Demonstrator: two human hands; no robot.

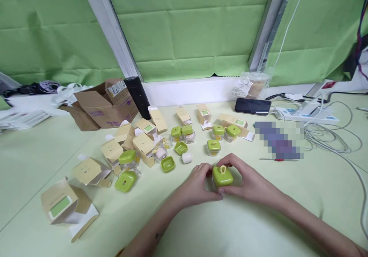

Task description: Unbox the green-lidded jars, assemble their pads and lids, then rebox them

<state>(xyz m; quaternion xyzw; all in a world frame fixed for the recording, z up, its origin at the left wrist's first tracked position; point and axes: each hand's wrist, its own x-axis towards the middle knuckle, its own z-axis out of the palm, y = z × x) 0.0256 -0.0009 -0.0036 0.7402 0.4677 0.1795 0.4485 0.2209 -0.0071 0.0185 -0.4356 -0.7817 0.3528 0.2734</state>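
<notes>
Your left hand (pixel 198 184), half open, held the left side of the green-lidded square jar (pixel 222 177). It was upright between and touching both hands, without evident long axis, well in from the table's (pixel 224 230) far edge. Your right hand (pixel 243 178), half closed, gripped it more fully.

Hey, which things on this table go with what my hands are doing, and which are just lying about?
Likely part of the job:
- green-lidded jar, between your left hand and right hand
- other green-lidded jars
- loose green lids
- small opened cartons

Probably just lying about:
- phone
- power strip
- black bottle
</notes>
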